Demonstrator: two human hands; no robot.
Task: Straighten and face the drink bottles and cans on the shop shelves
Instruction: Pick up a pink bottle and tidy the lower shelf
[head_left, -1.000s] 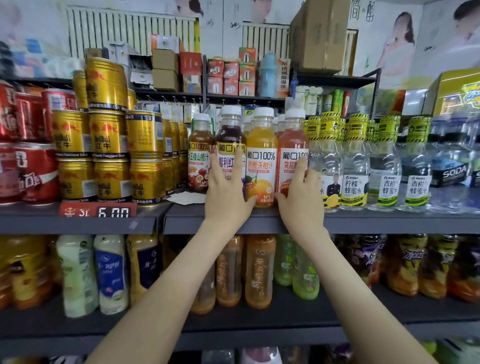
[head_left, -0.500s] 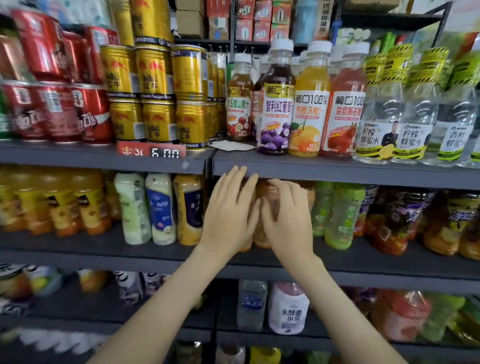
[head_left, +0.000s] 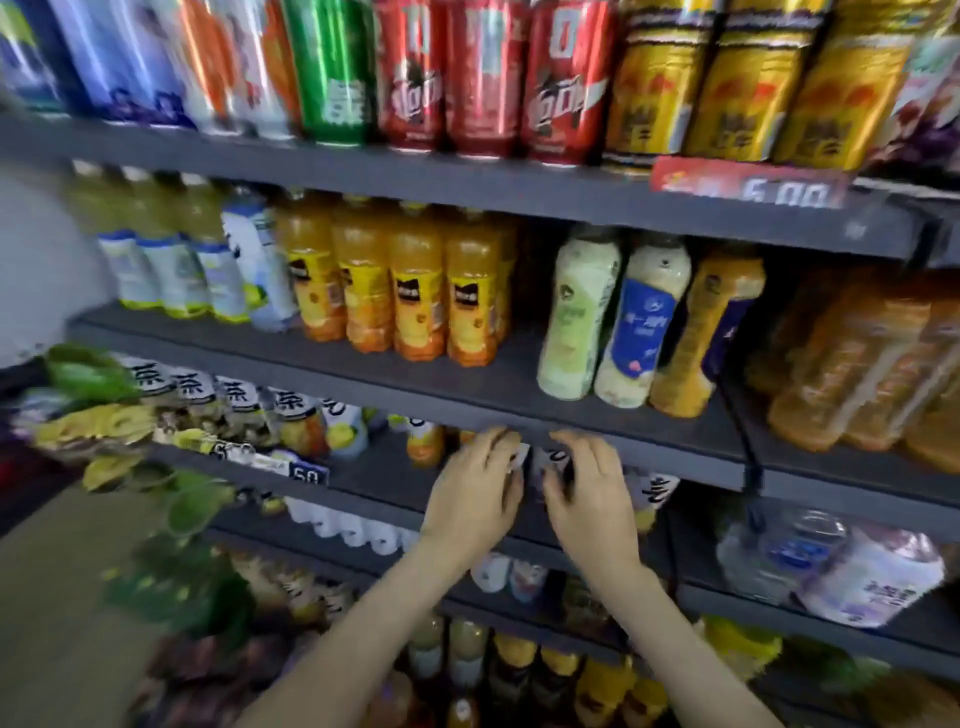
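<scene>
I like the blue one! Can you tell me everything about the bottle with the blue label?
The bottle with the blue label is pale cream plastic with a curvy waist, and a blue wrap with white writing covers its middle. It stands on the dark grey shelf, leaning a little to the right. It is squeezed between a light green bottle and an orange bottle. Its cap is hidden in shadow. No hand touches it.

We have moved our hands down again. A second ago they were at the juice bottles on the top shelf. Now our left hand and right hand sit at a small bottle two shelves lower, at 6 o'clock.
</scene>
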